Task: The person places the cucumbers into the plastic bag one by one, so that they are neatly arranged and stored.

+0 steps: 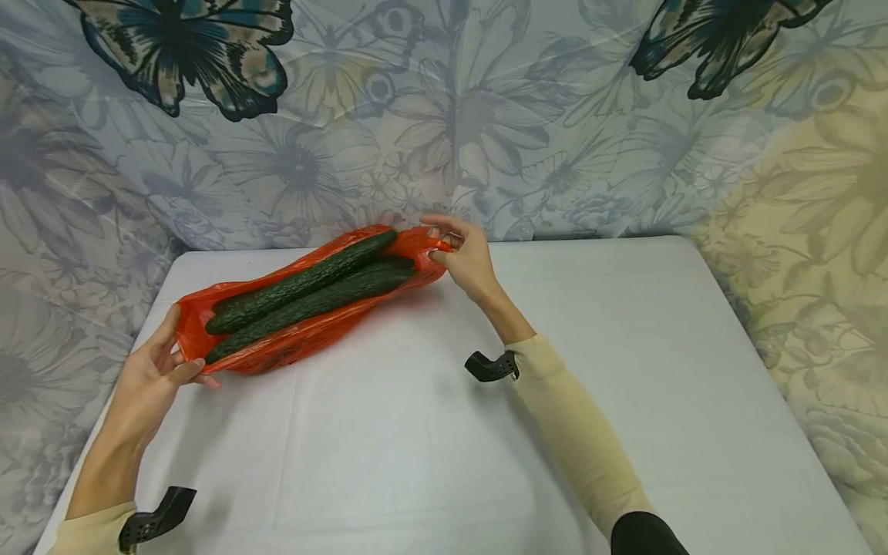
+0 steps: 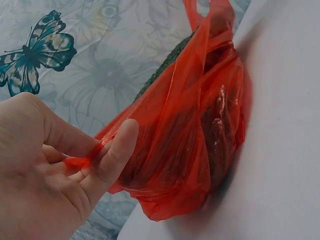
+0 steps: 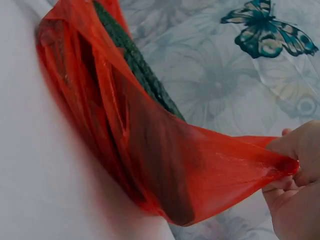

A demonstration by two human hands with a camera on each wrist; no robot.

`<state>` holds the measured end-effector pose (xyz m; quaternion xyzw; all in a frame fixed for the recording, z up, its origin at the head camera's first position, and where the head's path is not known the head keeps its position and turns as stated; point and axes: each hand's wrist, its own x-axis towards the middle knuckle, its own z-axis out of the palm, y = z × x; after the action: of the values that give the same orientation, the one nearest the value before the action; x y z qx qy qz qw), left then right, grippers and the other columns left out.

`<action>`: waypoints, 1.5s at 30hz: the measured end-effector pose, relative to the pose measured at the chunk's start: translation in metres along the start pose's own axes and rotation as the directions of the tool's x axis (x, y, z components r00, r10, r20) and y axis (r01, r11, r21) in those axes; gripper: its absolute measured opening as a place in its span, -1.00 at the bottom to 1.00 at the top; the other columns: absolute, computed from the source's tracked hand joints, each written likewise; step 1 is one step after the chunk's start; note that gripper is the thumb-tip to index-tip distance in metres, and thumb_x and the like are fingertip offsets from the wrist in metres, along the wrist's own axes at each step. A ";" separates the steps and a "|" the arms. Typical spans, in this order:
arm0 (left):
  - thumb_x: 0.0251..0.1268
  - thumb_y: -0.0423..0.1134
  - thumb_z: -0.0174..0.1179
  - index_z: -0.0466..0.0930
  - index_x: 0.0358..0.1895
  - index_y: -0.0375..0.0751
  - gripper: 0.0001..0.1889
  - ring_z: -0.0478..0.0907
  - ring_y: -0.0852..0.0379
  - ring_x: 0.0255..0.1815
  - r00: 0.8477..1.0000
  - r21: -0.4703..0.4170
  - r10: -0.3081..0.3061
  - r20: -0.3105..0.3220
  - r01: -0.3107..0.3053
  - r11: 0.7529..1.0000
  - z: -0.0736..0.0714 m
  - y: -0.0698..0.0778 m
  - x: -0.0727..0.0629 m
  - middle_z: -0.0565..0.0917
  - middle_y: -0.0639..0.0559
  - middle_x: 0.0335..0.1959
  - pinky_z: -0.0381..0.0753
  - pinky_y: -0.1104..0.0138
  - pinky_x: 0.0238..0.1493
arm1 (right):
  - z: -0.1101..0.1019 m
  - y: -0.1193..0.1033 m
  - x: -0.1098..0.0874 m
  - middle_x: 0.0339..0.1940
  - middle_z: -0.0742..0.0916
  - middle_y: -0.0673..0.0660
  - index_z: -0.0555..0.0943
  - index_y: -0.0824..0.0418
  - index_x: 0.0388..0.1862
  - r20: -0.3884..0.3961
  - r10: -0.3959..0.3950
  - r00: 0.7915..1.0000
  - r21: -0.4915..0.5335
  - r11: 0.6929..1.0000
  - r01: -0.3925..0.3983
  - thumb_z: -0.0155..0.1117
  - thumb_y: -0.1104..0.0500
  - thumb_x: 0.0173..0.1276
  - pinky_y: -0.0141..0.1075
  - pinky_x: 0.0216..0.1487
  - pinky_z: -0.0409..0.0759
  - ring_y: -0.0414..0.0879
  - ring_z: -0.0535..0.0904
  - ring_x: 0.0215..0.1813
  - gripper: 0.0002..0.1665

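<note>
Two long dark green cucumbers (image 1: 312,297) lie side by side in an open red plastic bag (image 1: 305,356) at the table's back left. My left hand (image 1: 149,374) pinches the bag's near-left end between thumb and fingers. At the far right end, my right hand (image 1: 468,258) grips the gathered plastic. The left wrist view shows the thin bag (image 2: 170,135) bunched between the left thumb and fingers, with a strip of cucumber above its edge. In the right wrist view the bag's end stretches toward the right hand (image 3: 297,172), and one cucumber (image 3: 140,65) shows along the opening.
A white-covered table (image 1: 430,432) spreads beneath the bag and arms. Behind it hangs a floral cloth (image 1: 479,116) with large butterflies, which also runs down both sides. Black wrist mounts (image 1: 158,518) sit on both forearms.
</note>
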<state>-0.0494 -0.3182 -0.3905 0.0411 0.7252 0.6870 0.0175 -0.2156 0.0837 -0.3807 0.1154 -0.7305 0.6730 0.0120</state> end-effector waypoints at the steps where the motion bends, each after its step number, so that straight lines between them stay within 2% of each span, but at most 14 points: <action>1: 0.33 -0.70 -0.10 -0.36 0.56 -0.21 -0.14 0.63 0.20 -0.37 1.000 0.001 0.000 -0.001 0.000 1.000 0.000 0.000 0.000 -0.37 0.15 0.60 0.68 0.36 -0.39 | 0.000 -0.001 -0.001 -0.30 0.57 0.08 0.63 0.36 0.11 0.003 -0.020 1.000 -0.026 0.999 0.020 0.20 0.63 0.12 -0.45 -0.47 0.37 -0.18 0.30 -0.51 -0.45; 6: 0.36 -0.67 -0.10 -0.36 0.57 -0.17 -0.14 0.64 0.23 -0.35 1.000 0.036 -0.025 -0.019 0.025 0.999 -0.002 0.000 0.000 -0.36 0.18 0.60 0.67 0.41 -0.37 | -0.006 0.002 -0.005 -0.25 0.62 0.11 0.69 0.29 0.04 0.028 -0.027 0.999 -0.175 0.984 0.032 0.33 0.53 0.14 -0.43 -0.49 0.33 -0.14 0.33 -0.50 -0.55; 11: 0.34 -0.70 -0.13 -0.41 0.56 -0.18 -0.13 0.66 0.31 -0.30 0.999 0.043 -0.038 -0.025 0.039 0.998 -0.005 -0.001 0.000 -0.38 0.15 0.60 0.67 0.43 -0.37 | -0.013 0.010 -0.012 -0.17 0.63 0.12 0.69 0.21 0.06 0.065 0.047 0.997 -0.259 0.966 -0.029 0.40 0.41 0.19 -0.40 -0.49 0.39 -0.09 0.46 -0.44 -0.58; 16: 0.33 -0.70 -0.10 -0.38 0.56 -0.20 -0.13 0.64 0.39 -0.28 0.997 0.079 -0.047 -0.055 0.051 0.996 -0.002 -0.003 0.001 -0.36 0.11 0.61 0.66 0.46 -0.40 | -0.016 0.019 -0.016 -0.04 0.66 0.15 0.59 0.18 0.21 0.104 0.101 0.989 -0.339 0.939 -0.060 0.43 0.29 0.23 -0.35 -0.50 0.39 -0.02 0.53 -0.41 -0.47; 19: 0.36 -0.64 -0.04 -0.34 0.56 -0.19 -0.14 0.64 0.40 -0.31 0.994 0.145 -0.065 -0.090 0.078 0.986 -0.001 -0.002 0.001 -0.32 0.10 0.61 0.66 0.47 -0.40 | -0.016 0.023 -0.016 0.01 0.68 0.18 0.54 0.19 0.27 0.132 0.128 0.983 -0.404 0.912 -0.065 0.43 0.19 0.26 -0.31 -0.38 0.49 0.02 0.59 -0.30 -0.41; 21: 0.43 -0.53 0.00 -0.31 0.57 -0.14 -0.17 0.64 0.39 -0.39 0.989 0.252 -0.087 -0.123 0.115 0.961 0.000 -0.001 0.001 -0.29 0.08 0.61 0.63 0.55 -0.29 | -0.014 0.024 -0.013 0.00 0.69 0.19 0.53 0.20 0.28 0.136 0.134 0.982 -0.458 0.887 -0.057 0.43 0.13 0.27 -0.26 -0.25 0.55 0.04 0.61 -0.18 -0.40; 24: 0.49 -0.34 0.04 -0.21 0.58 -0.03 -0.23 0.59 0.53 -0.37 0.976 0.425 -0.114 -0.183 0.183 0.887 0.001 0.002 0.002 -0.17 -0.07 0.61 0.51 0.69 -0.23 | -0.010 0.020 -0.007 0.05 0.69 0.20 0.52 0.23 0.29 0.144 0.099 0.985 -0.559 0.829 -0.002 0.44 0.06 0.26 -0.16 -0.03 0.56 0.07 0.60 0.00 -0.35; 27: 0.50 -0.24 0.05 -0.06 0.58 0.05 -0.31 0.44 0.69 -0.24 0.966 0.525 -0.115 -0.230 0.223 0.821 0.001 0.005 0.004 0.00 -0.26 0.56 0.46 0.70 -0.29 | -0.004 0.012 0.002 0.13 0.65 0.23 0.48 0.26 0.33 0.176 0.052 0.983 -0.622 0.779 0.070 0.46 0.04 0.24 -0.06 0.10 0.54 0.13 0.55 0.13 -0.29; 30: 0.48 -0.29 0.06 0.11 0.55 -0.03 -0.37 0.40 0.64 -0.29 0.969 0.557 -0.067 -0.239 0.193 0.808 0.002 0.007 0.005 0.07 -0.25 0.55 0.44 0.61 -0.53 | 0.000 0.004 0.009 0.21 0.61 0.26 0.45 0.24 0.36 0.214 0.040 0.976 -0.641 0.760 0.110 0.47 0.02 0.23 -0.04 0.19 0.49 0.14 0.51 0.21 -0.23; 33: 0.48 -0.30 0.07 0.22 0.50 -0.15 -0.43 0.38 0.48 -0.47 0.973 0.590 -0.002 -0.229 0.140 0.795 0.003 0.008 0.004 0.05 -0.18 0.56 0.29 0.43 -0.71 | 0.000 0.000 0.010 0.26 0.58 0.25 0.44 0.24 0.36 0.249 0.042 0.968 -0.625 0.771 0.127 0.45 0.00 0.25 -0.05 0.24 0.46 0.13 0.48 0.25 -0.24; 37: 0.48 -0.27 0.07 0.29 0.46 -0.21 -0.48 0.41 0.48 -0.49 0.969 0.618 0.080 -0.233 0.084 0.781 0.003 0.009 0.002 0.16 -0.17 0.53 0.38 0.53 -0.68 | -0.008 0.000 0.004 0.32 0.51 0.22 0.40 0.28 0.39 0.322 0.047 0.946 -0.602 0.781 0.166 0.33 -0.05 0.35 -0.06 0.29 0.43 0.12 0.44 0.28 -0.26; 40: 0.45 -0.25 0.11 0.32 0.45 -0.19 -0.47 0.43 0.52 -0.24 0.953 0.671 0.166 -0.254 0.050 0.740 0.006 0.010 0.002 0.29 -0.13 0.47 0.43 0.72 -0.40 | -0.017 0.000 -0.003 0.38 0.44 0.18 0.33 0.24 0.44 0.359 0.064 0.931 -0.621 0.761 0.187 0.20 -0.14 0.43 -0.03 0.36 0.36 0.10 0.37 0.36 -0.25; 43: 0.42 -0.26 0.15 0.27 0.47 -0.16 -0.42 0.44 0.15 0.10 0.939 0.721 0.245 -0.240 0.003 0.693 0.008 0.010 0.003 0.30 -0.13 0.47 0.27 0.80 -0.18 | -0.026 -0.001 -0.011 0.46 0.36 0.14 0.27 0.17 0.49 0.367 0.082 0.927 -0.651 0.734 0.193 0.08 -0.21 0.47 0.01 0.44 0.26 0.06 0.27 0.46 -0.23; 45: 0.42 -0.23 0.16 0.18 0.52 -0.14 -0.36 0.31 -0.13 0.31 0.945 0.735 0.253 -0.207 -0.021 0.677 0.009 0.009 0.003 0.21 -0.13 0.51 0.20 0.76 0.00 | -0.029 -0.001 -0.019 0.50 0.31 0.11 0.24 0.14 0.51 0.360 0.100 0.928 -0.667 0.723 0.181 0.04 -0.24 0.48 0.02 0.46 0.22 0.05 0.21 0.50 -0.22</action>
<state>-0.0516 -0.3081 -0.3824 -0.0022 0.9260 0.3424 -0.1593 -0.2013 0.1155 -0.3798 0.2438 -0.9135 0.3182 -0.0693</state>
